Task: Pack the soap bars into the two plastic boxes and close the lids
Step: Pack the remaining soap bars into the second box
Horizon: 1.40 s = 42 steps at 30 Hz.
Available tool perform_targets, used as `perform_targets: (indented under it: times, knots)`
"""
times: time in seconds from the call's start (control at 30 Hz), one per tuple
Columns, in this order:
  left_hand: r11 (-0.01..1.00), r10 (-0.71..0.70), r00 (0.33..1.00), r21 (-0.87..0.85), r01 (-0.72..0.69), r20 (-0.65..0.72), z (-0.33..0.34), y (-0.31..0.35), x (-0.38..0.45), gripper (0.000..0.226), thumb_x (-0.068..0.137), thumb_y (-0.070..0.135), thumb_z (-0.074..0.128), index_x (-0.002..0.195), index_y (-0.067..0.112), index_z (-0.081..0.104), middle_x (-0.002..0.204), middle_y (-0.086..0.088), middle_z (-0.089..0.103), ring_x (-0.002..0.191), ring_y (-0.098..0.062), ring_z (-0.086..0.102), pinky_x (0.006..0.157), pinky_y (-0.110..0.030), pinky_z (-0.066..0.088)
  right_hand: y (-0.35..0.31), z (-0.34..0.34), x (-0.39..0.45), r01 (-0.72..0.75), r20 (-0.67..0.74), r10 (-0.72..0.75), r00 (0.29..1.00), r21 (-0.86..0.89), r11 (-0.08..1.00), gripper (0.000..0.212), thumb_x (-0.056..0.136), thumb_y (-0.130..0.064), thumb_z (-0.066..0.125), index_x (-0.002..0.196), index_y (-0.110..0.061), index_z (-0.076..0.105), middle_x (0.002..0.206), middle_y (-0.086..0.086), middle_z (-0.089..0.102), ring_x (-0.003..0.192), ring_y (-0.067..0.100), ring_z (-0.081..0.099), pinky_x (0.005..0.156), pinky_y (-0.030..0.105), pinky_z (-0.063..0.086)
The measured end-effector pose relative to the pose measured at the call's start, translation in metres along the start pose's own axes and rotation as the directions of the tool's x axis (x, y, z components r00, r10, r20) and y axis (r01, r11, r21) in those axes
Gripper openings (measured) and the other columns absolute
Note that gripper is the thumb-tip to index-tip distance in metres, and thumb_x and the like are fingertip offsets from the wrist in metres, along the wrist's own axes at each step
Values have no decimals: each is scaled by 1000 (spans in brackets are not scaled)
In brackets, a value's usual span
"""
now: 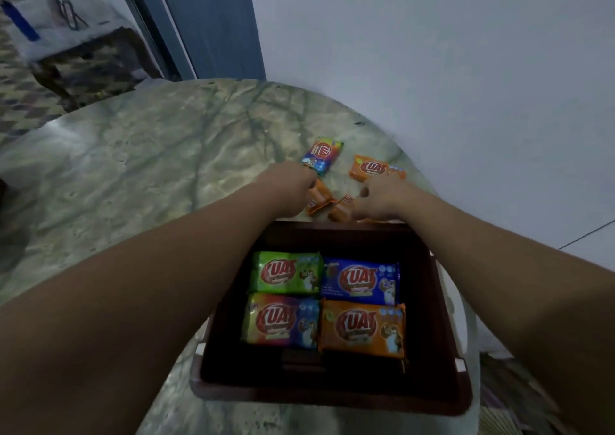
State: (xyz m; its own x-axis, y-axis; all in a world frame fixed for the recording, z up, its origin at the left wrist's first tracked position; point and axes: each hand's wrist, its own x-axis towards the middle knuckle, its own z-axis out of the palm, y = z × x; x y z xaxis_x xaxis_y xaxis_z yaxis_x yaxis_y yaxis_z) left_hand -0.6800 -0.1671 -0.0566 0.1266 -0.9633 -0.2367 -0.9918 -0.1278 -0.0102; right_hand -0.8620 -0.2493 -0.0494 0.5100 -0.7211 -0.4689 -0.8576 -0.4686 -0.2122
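An orange wrapped soap bar [319,199] is gripped by the left hand [289,189], another orange bar [341,208] by the right hand [377,201]; either could be dropped outside the dark brown plastic box [432,301], because the wrappers look slippery.

Single view, head-mounted, wide-angle. It looks forward and steeply down over both forearms onto a round table [139,154], with an open brown box [429,301] close beneath the lens. A wall [432,51] stands behind the table, a doorway [206,25] at upper left. Edges curve with lens distortion. No second view to compare.
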Motion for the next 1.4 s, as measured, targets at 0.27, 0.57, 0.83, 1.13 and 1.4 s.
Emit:
perform_targets:
  times: [0.27, 0.57, 0.83, 1.13, 1.4]
  knots:
    - [892, 181, 977, 399, -212, 113, 27, 3, 27, 84, 90, 18, 70, 157, 19, 20, 161, -8, 24, 141, -32, 33, 102, -47, 45, -4, 29, 43, -28, 136, 54, 989, -182, 983, 78, 81, -40, 77, 145, -12, 41, 143, 17, 51, 126, 35, 55, 103, 46, 50]
    - [911, 89, 985, 388, -139, 145, 29, -7, 33, 78, 81, 57, 74, 144, 26, 40, 145, -8, 42, 134, -30, 39, 103, -45, 39, -1, 36, 45, -68, 40, 74, 996, -128, 989, 101, 70, -58, 81, 146, -14, 33, 144, 20, 39, 124, 40, 52, 97, 48, 52]
    - [978, -142, 989, -161, 134, -39, 4, -22, -14, 81, 66, 59, 80, 130, 22, 46, 122, -16, 45, 101, -37, 60, 79, -36, 48, -6, 15, 5, 66, -350, -31, 936, 89, 994, 84, 75, -57, 71, 136, -13, 35, 132, 20, 51, 119, 39, 54, 92, 46, 50]
    - [912, -214, 925, -404, 74, -313, -33, -5, -77, 58, 72, 65, 61, 111, 26, 43, 97, -1, 59, 83, -25, 58, 66, -35, 40, -19, 13, -70, 232, -621, -64, 781, 193, 953, 76, 75, -48, 65, 137, -18, 35, 127, 10, 49, 117, 33, 50, 97, 50, 47]
    - [943, -106, 928, -333, -20, -356, -8, 21, -157, 66, 75, 59, 65, 126, 23, 43, 116, -5, 60, 99, -29, 61, 74, -36, 44, 13, 48, -127, 404, -449, -277, 850, 218, 888, 81, 78, -40, 75, 141, -30, 25, 135, 0, 45, 114, 16, 49, 85, 34, 42]
